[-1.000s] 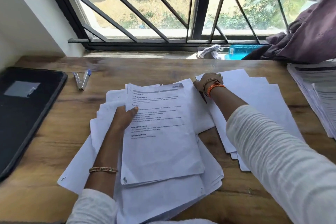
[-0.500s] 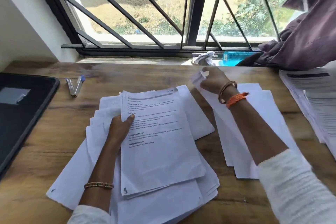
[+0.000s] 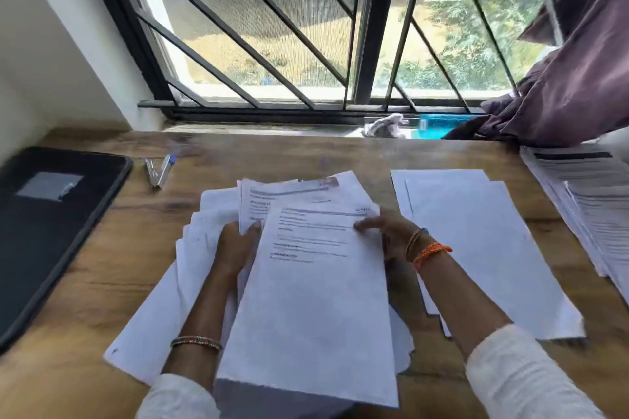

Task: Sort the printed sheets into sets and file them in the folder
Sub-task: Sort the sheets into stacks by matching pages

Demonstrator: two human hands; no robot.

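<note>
A loose pile of printed sheets (image 3: 204, 269) lies fanned out in the middle of the wooden table (image 3: 102, 282). My left hand (image 3: 235, 248) grips the pile's left side, thumb on a printed page (image 3: 272, 194). My right hand (image 3: 384, 231) pinches the upper right edge of the top printed sheet (image 3: 316, 309), which is raised off the pile and tilted toward me. To the right lies a pile of sheets (image 3: 476, 248) showing blank sides. The black folder (image 3: 51, 231) lies shut at the table's left edge.
A further stack of printed sheets (image 3: 592, 207) sits at the far right edge. A small stapler (image 3: 158, 170) lies beside the folder. On the window sill are a crumpled cloth (image 3: 386, 126) and a blue bottle (image 3: 439, 124), with a purple curtain (image 3: 561, 78) hanging over the right corner.
My right hand left the blank-side pile at the right, came back to the middle pile and lifted its top printed sheet. My left hand stayed on the pile.
</note>
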